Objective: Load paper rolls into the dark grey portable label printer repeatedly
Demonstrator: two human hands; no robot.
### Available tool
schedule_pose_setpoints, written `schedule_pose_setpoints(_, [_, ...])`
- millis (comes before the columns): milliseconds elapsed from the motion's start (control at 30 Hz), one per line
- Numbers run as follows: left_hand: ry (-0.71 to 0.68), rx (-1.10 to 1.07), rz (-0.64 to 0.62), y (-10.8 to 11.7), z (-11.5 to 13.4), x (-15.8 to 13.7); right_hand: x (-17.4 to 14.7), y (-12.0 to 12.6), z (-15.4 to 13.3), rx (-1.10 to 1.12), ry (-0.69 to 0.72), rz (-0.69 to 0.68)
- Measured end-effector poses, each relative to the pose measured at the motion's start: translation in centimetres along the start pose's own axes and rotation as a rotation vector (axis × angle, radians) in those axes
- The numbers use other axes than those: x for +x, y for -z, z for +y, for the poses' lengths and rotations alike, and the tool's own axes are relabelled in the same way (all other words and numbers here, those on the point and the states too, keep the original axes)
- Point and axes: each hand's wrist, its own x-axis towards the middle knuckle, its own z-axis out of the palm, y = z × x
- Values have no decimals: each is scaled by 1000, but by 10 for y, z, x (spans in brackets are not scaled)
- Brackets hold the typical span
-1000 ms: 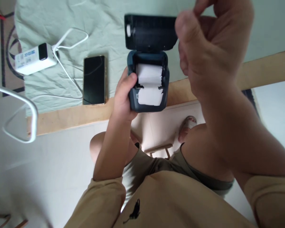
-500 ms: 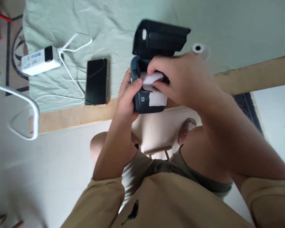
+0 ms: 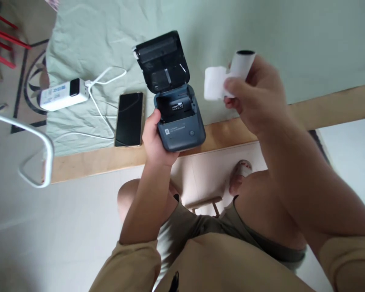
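Observation:
My left hand (image 3: pixel 157 144) is closed around the left side and underside of a dark blue-grey label printer (image 3: pixel 182 136), its thumb at the rim. The printer's lid (image 3: pixel 162 61) stands open, tilted back, and the paper bay shows a small printed sticker inside, with no roll in it. To the right of the printer, my right hand (image 3: pixel 258 91) grips a white paper roll (image 3: pixel 241 67), held up over the table. A loose end of paper (image 3: pixel 214 83) sticks out leftward from the roll. The far fingers are hidden behind the roll.
A black smartphone (image 3: pixel 129 119) lies near the table's front edge, left of the printer. Beyond it is a white power bank (image 3: pixel 65 94) with a white cable (image 3: pixel 93 93). A light green cloth (image 3: pixel 115 32) covers the table. A thick white bar (image 3: pixel 50 154) rises at far left.
My right hand has lifted the paper roll out of the printer and moved right. The printer has turned and tilted, showing its bay. The second roll on the cloth is no longer visible.

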Motion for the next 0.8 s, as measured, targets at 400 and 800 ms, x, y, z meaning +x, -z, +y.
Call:
schedule_pose_setpoints(400, [-50,-37,-42,0,-1,0,-20,-14,12,-780,205,-162])
schedule_pose_setpoints(800, [-54,86,23,-6,-1,-4,-10,34,-1,-935,177,137])
